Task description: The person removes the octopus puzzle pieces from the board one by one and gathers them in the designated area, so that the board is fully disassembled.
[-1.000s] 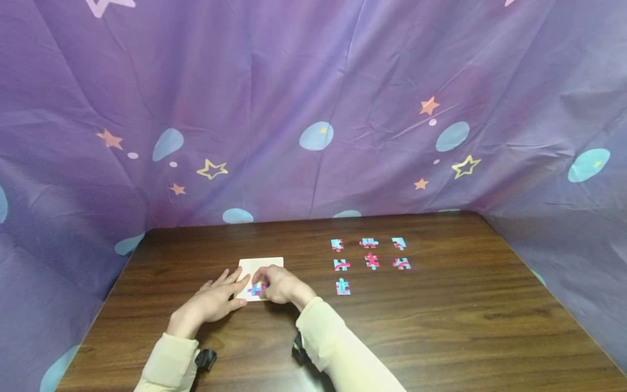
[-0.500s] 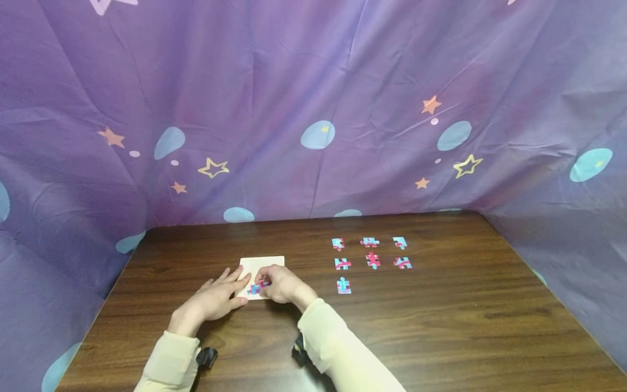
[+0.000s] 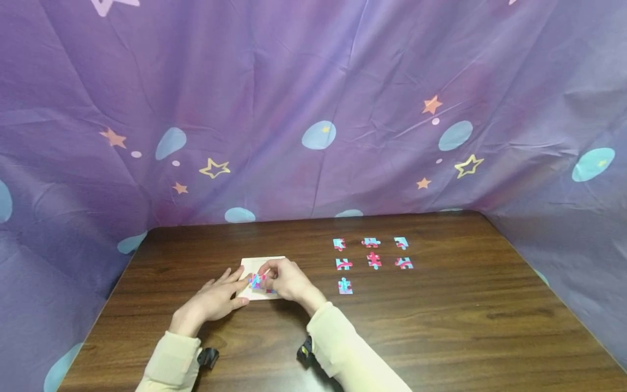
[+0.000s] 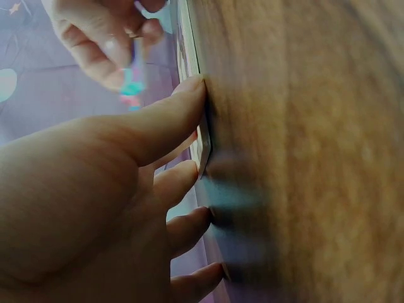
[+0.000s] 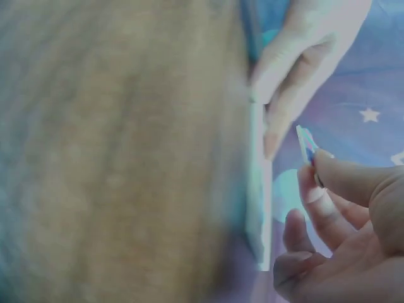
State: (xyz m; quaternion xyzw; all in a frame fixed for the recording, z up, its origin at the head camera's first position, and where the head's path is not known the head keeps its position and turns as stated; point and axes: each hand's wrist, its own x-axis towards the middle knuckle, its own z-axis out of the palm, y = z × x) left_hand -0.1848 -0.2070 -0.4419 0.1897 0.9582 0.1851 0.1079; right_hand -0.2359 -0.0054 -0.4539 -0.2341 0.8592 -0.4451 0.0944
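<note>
My right hand [image 3: 289,280] pinches a pink-and-blue jigsaw piece [image 3: 256,281] between thumb and fingers, over a small white puzzle board [image 3: 249,265]. The right wrist view shows this jigsaw piece [image 5: 307,146] lifted off the board [image 5: 257,208] and tilted. With spread, fairly straight fingers, my left hand [image 3: 215,302] rests along the board's left edge; its thumb [image 4: 183,101] touches the edge in the left wrist view. Another bit of coloured puzzle [image 3: 270,291] shows on the board beneath my right hand, mostly hidden.
Right of the board, several loose jigsaw pieces [image 3: 374,261] lie spaced out in rows on the brown wooden table [image 3: 441,316]. A purple curtain [image 3: 274,109] with stars hangs behind the table and at both sides.
My right hand has risen from the board and shifted slightly right, lifting the pinched jigsaw piece. My left hand has stayed at the board's edge.
</note>
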